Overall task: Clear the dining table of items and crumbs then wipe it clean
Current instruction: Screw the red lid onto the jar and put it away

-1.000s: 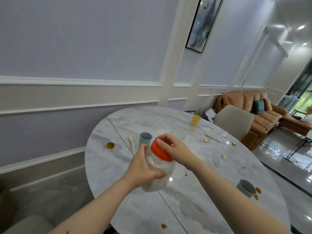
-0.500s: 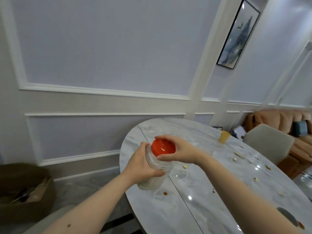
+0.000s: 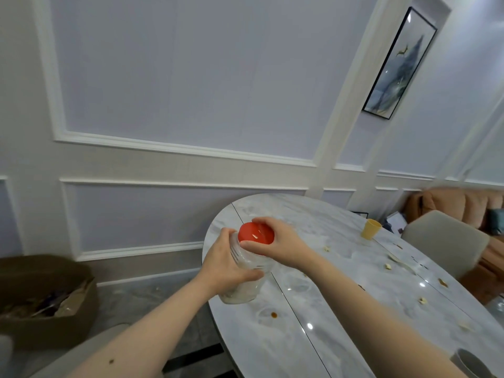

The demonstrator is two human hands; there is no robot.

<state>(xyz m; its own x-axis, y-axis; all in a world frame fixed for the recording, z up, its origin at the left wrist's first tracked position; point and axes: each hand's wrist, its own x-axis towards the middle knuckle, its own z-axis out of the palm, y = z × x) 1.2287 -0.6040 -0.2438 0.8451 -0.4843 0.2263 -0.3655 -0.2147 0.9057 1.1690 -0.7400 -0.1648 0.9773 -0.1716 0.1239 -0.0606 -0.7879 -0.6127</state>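
A clear plastic jar with a red lid is held above the left end of the marble dining table. My left hand grips the jar's body from the left. My right hand curls over the red lid from the right. A yellow cup stands further back on the table. A grey cup shows at the bottom right edge. Crumbs and a brown stain dot the tabletop.
A brown cardboard box with scraps stands on the floor at the left by the wall. A beige chair is at the table's far side, with an orange sofa behind it. A chair back shows below my left arm.
My view has swung left and up, so the table now lies to the right and the box has come into sight. Both hands keep hold of the jar and lid.
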